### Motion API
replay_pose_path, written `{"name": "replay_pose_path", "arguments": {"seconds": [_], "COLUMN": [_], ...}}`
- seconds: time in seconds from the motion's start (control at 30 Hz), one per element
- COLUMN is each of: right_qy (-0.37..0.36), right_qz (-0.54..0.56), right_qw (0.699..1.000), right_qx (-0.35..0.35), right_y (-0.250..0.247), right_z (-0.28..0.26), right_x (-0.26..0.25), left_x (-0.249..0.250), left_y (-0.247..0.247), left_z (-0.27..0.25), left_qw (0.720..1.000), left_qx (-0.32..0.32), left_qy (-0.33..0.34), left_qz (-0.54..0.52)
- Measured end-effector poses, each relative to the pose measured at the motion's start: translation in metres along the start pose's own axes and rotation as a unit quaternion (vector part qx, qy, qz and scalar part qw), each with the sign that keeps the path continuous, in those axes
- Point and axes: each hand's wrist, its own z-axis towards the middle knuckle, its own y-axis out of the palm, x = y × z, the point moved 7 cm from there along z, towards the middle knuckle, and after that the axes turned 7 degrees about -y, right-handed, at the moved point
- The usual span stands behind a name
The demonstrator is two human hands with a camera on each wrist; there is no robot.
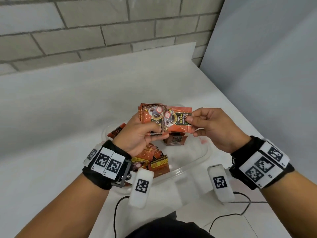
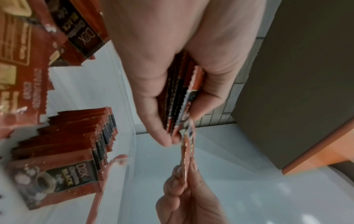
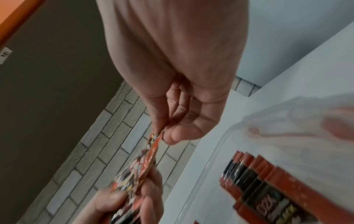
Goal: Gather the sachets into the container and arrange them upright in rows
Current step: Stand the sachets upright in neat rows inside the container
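Nearest the person, loose orange-red sachets [image 1: 155, 162] lie jumbled in the near end of the clear plastic container [image 1: 188, 166] on the white table [image 1: 51, 134]; beyond them a row of upright sachets [image 2: 76, 145], each printed "D2X" and "BLACK Coffee", stands inside it. Above the container the left hand [image 1: 137, 134] grips a stack of sachets [image 1: 151, 117] between thumb and curled fingers. The right hand [image 1: 212, 127] pinches the right edge of a single sachet [image 1: 178, 120] reading "BLACK Coffee", whose left end overlaps the stack.
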Motion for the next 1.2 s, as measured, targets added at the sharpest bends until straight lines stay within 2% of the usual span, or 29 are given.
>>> {"name": "replay_pose_path", "arguments": {"seconds": [0.07, 0.13, 0.2, 0.3, 0.4, 0.5, 0.57, 0.87, 1.0, 1.2], "right_qy": [-0.025, -0.056, -0.082, -0.093, -0.09, -0.087, -0.081, -0.072, -0.074, -0.084], "right_qz": [-0.086, -0.253, -0.411, -0.566, -0.675, -0.729, -0.74, -0.756, -0.756, -0.775], "right_qw": [0.996, 0.966, 0.907, 0.809, 0.712, 0.651, 0.636, 0.604, 0.599, 0.572], "right_qx": [0.011, -0.003, -0.037, -0.124, -0.172, -0.19, -0.203, -0.241, -0.253, -0.256], "right_y": [-0.01, -0.014, -0.007, 0.019, 0.043, 0.059, 0.063, 0.07, 0.073, 0.076], "right_z": [0.0, 0.0, 0.002, 0.003, 0.005, 0.009, 0.013, 0.017, 0.017, 0.017], "right_x": [-0.007, -0.012, -0.015, -0.011, -0.004, 0.002, 0.009, 0.021, 0.023, 0.023], "left_x": [0.006, 0.011, 0.015, 0.017, 0.017, 0.017, 0.018, 0.02, 0.02, 0.02], "left_y": [-0.012, -0.022, -0.028, -0.03, -0.028, -0.027, -0.027, -0.032, -0.032, -0.032], "left_z": [0.0, -0.001, -0.001, -0.001, -0.001, -0.001, -0.002, -0.006, -0.006, -0.005], "left_qw": [1.0, 0.999, 0.999, 0.999, 0.999, 0.999, 0.999, 0.999, 0.999, 0.998], "left_qx": [0.022, 0.038, 0.038, 0.028, 0.02, 0.013, 0.01, 0.01, 0.008, 0.008], "left_qy": [0.004, 0.01, 0.016, 0.017, 0.015, 0.014, 0.013, 0.013, 0.016, 0.015], "left_qz": [-0.004, -0.009, -0.016, -0.026, -0.029, -0.037, -0.041, -0.049, -0.05, -0.053]}}
